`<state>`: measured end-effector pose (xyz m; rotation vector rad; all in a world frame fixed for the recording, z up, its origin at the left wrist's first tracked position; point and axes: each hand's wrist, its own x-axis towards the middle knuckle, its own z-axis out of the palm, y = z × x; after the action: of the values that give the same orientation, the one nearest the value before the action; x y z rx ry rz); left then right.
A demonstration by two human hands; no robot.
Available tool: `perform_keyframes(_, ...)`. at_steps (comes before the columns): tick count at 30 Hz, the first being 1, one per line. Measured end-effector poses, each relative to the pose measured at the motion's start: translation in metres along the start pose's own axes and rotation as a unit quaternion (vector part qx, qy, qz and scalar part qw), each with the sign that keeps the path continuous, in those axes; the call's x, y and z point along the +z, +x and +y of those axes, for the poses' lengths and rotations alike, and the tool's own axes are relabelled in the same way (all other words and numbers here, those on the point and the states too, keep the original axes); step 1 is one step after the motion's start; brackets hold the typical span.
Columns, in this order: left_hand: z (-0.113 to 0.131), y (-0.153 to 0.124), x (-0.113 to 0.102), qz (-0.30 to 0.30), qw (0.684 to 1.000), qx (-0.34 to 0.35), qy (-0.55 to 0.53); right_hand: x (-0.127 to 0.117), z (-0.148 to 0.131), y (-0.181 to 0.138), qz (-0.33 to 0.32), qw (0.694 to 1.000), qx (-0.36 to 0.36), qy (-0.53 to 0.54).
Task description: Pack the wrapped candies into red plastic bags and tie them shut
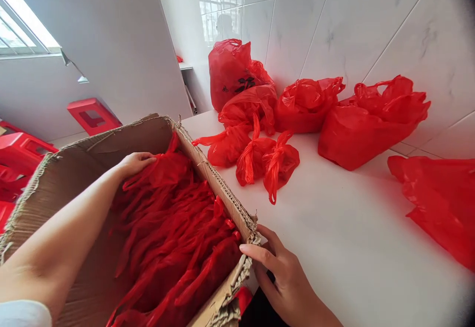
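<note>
A deep cardboard box (218, 181) with frayed edges holds rows of knotted red plastic bags (174, 233). My left hand (135, 163) reaches over the box's left side and is closed on a red plastic bag (168, 168) at the far end of the rows. Its fingertips are partly hidden. At the near right corner, my right hand (276, 262) grips the box rim, thumb on top and the other fingers outside. On the white table (330, 228) just beyond the box sit several small tied red bags (254, 159).
Larger red bags (371, 124) line the tiled wall (334, 30), one bulging bag (230, 74) standing tallest. Another red bag (441, 198) lies flatter at the right edge. Red plastic stools (94, 114) stand on the floor to the left, below a window (25, 20).
</note>
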<state>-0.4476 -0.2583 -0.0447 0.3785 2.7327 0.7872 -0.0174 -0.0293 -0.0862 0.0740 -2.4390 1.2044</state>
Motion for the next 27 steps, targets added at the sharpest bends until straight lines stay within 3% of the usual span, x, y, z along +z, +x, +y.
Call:
perform_keyframes(3,0.004,0.006,0.007,0.073,0.995,0.006,0.067,0.000,0.000,0.001,0.004,1.000,-0.005,0.002)
perform_keyframes(6,0.027,0.006,0.008,0.156,0.983,0.045,0.083,-0.001,-0.001,0.002,0.009,1.000,-0.008,-0.002)
perform_keyframes(9,0.077,0.000,0.011,0.226,0.965,0.120,0.061,-0.001,-0.001,0.003,0.004,1.000,-0.002,-0.001)
perform_keyframes(11,0.123,-0.015,0.019,0.235,0.953,0.189,0.041,-0.001,0.000,0.002,0.001,1.000,0.003,-0.001)
perform_keyframes(14,0.199,-0.055,0.047,0.187,0.930,0.314,0.028,0.000,0.001,0.000,0.005,1.000,0.004,-0.008)
perform_keyframes(16,0.244,-0.086,0.075,0.130,0.877,0.454,0.082,0.000,0.001,-0.001,0.004,1.000,0.004,-0.020)
perform_keyframes(17,0.263,-0.099,0.091,0.099,0.868,0.471,0.126,0.000,0.001,-0.001,0.001,1.000,0.006,-0.027)
perform_keyframes(19,0.293,-0.115,0.121,0.016,0.889,0.413,0.199,0.000,0.000,-0.002,-0.005,0.999,0.010,-0.040)
perform_keyframes(23,0.322,-0.113,0.160,-0.038,0.903,0.380,0.199,-0.002,-0.001,-0.002,-0.008,0.999,0.008,-0.038)
perform_keyframes(25,0.323,-0.108,0.158,-0.058,0.907,0.383,0.163,-0.002,-0.001,-0.003,-0.011,0.999,0.009,-0.037)
perform_keyframes(27,0.317,-0.108,0.141,-0.077,0.909,0.391,0.122,-0.003,0.000,-0.003,-0.010,0.999,0.009,-0.040)
